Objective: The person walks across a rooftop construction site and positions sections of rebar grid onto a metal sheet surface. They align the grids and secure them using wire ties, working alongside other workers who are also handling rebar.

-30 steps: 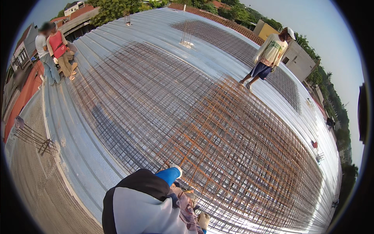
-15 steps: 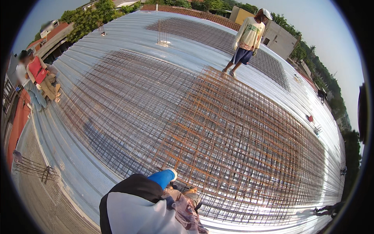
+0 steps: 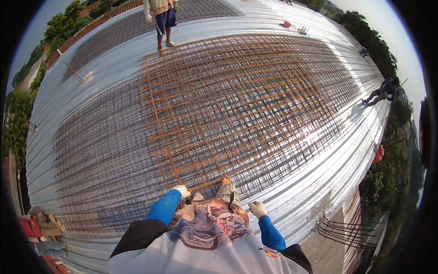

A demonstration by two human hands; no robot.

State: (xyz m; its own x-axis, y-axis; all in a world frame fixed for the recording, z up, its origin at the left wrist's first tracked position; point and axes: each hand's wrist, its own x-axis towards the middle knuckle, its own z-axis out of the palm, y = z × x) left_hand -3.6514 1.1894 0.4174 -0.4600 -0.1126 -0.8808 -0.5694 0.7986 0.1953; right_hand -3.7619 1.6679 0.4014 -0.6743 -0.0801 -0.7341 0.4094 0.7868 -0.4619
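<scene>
My left hand (image 3: pixel 182 190), in a pale work glove below a blue sleeve, is closed at the near edge of a rusty steel mesh (image 3: pixel 200 130) and appears to grip its edge bar. This orange-brown mesh lies over greyer mesh sheets (image 3: pixel 98 150) that spread out to the left. My right hand (image 3: pixel 258 209), gloved the same way, is apart from the mesh, beside my body over the metal decking. Its fingers are curled; the palm side is hidden. One of my feet (image 3: pixel 226 181) shows at the mesh's near edge.
Ribbed metal decking (image 3: pixel 296 192) covers the roof. A person (image 3: pixel 164 23) stands at the mesh's far edge; another bends (image 3: pixel 385 91) at the right. Someone in red sits at lower left. Rebar stubs (image 3: pixel 346 230) stick out at lower right, others (image 3: pixel 82 75) at upper left.
My view has swung to the right, so the mesh and the standing person appear farther left. My right hand has come into view. My left hand stays at the mesh's near edge.
</scene>
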